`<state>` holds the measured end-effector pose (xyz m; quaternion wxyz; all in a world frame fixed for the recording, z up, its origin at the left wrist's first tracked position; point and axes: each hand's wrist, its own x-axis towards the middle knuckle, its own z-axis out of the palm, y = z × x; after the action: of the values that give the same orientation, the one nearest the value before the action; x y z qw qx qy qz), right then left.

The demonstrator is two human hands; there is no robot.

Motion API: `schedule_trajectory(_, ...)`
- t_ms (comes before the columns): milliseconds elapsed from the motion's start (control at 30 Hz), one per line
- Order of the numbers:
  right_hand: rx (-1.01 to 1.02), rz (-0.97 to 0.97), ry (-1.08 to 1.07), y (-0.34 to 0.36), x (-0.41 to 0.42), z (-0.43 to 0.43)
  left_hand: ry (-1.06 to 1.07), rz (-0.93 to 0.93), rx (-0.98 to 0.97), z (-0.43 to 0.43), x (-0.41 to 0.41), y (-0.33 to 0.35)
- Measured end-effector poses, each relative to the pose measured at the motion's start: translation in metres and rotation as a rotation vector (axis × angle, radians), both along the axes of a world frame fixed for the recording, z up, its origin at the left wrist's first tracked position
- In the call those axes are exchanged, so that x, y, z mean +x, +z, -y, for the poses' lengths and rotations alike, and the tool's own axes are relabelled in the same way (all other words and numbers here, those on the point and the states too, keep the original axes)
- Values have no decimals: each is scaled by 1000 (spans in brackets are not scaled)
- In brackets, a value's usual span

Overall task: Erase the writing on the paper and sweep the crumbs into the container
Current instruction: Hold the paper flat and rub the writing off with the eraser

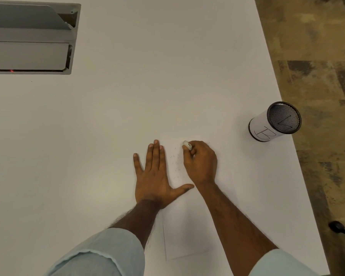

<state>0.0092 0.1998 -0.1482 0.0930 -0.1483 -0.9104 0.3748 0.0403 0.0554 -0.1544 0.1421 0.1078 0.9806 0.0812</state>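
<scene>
My left hand [154, 176] lies flat with fingers spread, pressing the left edge of the paper [184, 226] at lower centre of the frame. My right hand [200, 163] is closed around a small white eraser [187, 145], which sits at the paper's upper part; faint marks [176, 166] show between the hands. The container [275, 121] stands at centre right, apart from the paper, close to the table [127, 96] edge. Bare tabletop lies open above and left. A grey hatch [31, 37] occupies the upper left.
</scene>
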Motion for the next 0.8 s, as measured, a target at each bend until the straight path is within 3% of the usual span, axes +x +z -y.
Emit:
schedule_trajectory(133, 43, 28, 205, 3, 7, 17, 0, -11, 20, 0, 0, 0)
schedule_trajectory(300, -20, 7, -23, 2, -6, 6, 1, -16, 13, 1, 0, 0)
schedule_trajectory(467, 101, 64, 201, 4, 6, 11, -9, -11, 5, 1, 0, -1)
schedule_trajectory(600, 52, 20, -50, 4, -4, -9, 2, 2, -8, 0, 0, -2)
schedule_trajectory(733, 92, 41, 159, 6, 9, 14, -5, -8, 17, 1, 1, 0)
schedule_trajectory(800, 99, 39, 149, 4, 10, 10, -7, -3, 14, 1, 1, 0)
